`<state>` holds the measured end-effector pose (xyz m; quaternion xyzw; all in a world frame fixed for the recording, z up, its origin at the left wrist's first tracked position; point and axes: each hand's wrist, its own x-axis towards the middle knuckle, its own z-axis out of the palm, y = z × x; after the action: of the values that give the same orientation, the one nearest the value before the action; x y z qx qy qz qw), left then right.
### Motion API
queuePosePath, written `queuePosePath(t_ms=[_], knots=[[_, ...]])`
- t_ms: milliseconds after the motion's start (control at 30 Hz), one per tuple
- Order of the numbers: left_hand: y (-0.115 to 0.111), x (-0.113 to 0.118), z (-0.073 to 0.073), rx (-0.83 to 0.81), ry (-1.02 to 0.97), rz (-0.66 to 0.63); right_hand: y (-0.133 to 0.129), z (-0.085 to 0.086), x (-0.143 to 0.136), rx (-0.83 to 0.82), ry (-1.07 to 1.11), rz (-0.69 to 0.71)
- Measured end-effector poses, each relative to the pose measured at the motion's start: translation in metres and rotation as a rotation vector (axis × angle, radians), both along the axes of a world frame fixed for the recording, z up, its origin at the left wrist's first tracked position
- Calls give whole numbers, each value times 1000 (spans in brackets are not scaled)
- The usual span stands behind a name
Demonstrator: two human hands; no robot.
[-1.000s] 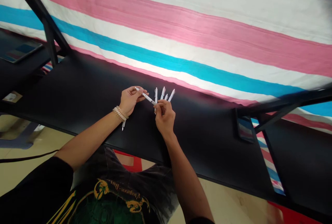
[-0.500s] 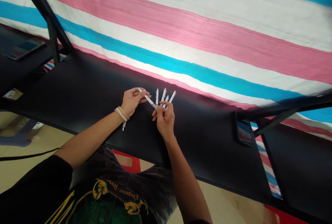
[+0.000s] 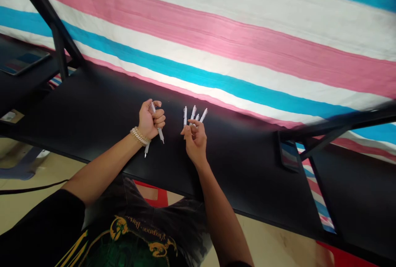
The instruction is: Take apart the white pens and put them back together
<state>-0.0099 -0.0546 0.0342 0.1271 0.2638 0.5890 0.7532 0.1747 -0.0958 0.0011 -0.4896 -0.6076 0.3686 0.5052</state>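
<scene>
My left hand (image 3: pixel 152 119) is closed in a fist around a white click pen (image 3: pixel 161 135), whose metal tip points down toward the table's near edge. A second white pen (image 3: pixel 147 149) lies partly hidden under my left wrist, its tip showing below the beaded bracelet (image 3: pixel 140 135). My right hand (image 3: pixel 195 139) rests near the table with loosely bent fingers, thumb apart from the index finger, and I see nothing held in it. Just beyond its fingertips several white pens (image 3: pixel 193 112) lie fanned out, their lower ends partly hidden by the hand.
The pens lie on a black table (image 3: pixel 241 159). Behind it hangs a striped cloth (image 3: pixel 216 44). A phone (image 3: pixel 289 153) lies near the right metal frame (image 3: pixel 340 128). On the far left are a tablet (image 3: pixel 23 61) and a small card-like item (image 3: pixel 11 116).
My left hand has drawn left, away from my right hand, and its pen has turned from slanting between both hands to pointing down inside my fist. My right hand has let go of that pen's end.
</scene>
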Motion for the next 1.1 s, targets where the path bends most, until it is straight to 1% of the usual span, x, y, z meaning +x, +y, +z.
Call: queuePosePath(t_ms=[133,267,433,533,600,733,800,867,900,933,1000,1033,1100], knots=[[-1,-2,0,5,-34,-60,-4,1,-3,8,-40,24],[-2,0,0,21,-38,-115,-6,4,-6,26,-69,11],[-3,0,0,21,-10,-96,-8,5,-6,52,-108,41],[-4,3,-1,13,25,-76,-10,6,-6,103,-166,75],[-5,7,-2,17,59,-66,-13,6,-7,140,-232,144],[-8,16,0,49,108,-108,-18,5,-13,175,-373,370],[-8,20,0,78,128,-145,-20,3,-15,184,-401,408],[-7,24,-4,117,193,-148,-19,1,-15,189,-410,337],[-6,24,-7,142,254,-117,-18,1,-13,189,-418,263],[-4,24,-12,172,334,-57,-16,1,-11,188,-433,170],[1,21,-21,248,571,183,-11,2,-4,186,-495,-32],[4,19,-26,285,686,280,-8,3,0,185,-543,-121],[9,13,-32,316,823,413,-4,4,8,180,-649,-242]])
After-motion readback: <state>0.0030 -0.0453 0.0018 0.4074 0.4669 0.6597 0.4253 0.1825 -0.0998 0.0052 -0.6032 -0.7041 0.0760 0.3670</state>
